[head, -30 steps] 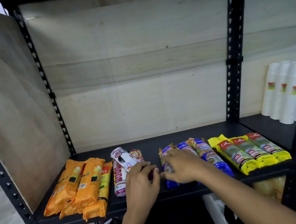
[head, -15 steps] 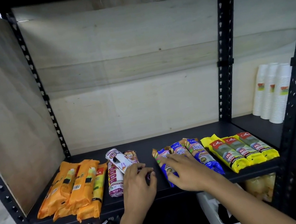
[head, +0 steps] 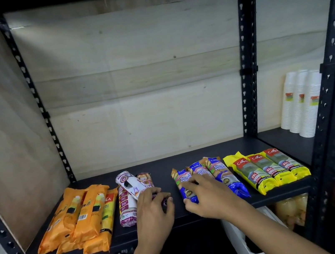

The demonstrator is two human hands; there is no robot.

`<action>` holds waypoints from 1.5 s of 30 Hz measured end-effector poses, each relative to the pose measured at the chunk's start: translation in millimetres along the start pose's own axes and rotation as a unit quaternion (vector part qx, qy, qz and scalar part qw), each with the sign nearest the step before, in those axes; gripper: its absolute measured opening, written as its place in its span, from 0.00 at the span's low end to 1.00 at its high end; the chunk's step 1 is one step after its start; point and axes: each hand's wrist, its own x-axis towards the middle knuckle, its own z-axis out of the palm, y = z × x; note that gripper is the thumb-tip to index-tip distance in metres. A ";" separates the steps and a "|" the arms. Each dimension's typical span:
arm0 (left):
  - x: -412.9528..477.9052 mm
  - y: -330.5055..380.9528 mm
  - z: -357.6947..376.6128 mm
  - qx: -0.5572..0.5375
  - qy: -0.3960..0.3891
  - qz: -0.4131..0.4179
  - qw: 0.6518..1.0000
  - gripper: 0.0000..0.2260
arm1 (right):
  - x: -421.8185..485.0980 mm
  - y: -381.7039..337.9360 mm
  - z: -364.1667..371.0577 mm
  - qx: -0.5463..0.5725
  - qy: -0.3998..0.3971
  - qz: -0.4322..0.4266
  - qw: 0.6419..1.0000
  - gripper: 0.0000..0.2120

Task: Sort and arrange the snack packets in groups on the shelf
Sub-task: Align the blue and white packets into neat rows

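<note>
Snack packets (head: 220,173): colour groups in a row.
Left hand (head: 154,214): fingers curled on purple packet (head: 147,182).
Right hand (head: 211,199): fingers pinch blue packet (head: 185,187), 3 o'clock of purple packet.
Tip: square ends, keep gap.

Black metal shelf (head: 163,174), orange packets (head: 84,214) at left, white-and-purple packets (head: 128,201), blue packets (head: 221,173), yellow packets (head: 267,170) at right

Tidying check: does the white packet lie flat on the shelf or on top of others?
On top: the white packet lies slanted across the maroon packet, its lower end by the left hand.
</note>
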 end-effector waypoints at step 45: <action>-28.6 -49.7 -71.3 0.004 -0.079 -0.075 0.994 0.44 | 71.0 -102.4 4.6 0.237 -0.012 -0.029 0.971 0.27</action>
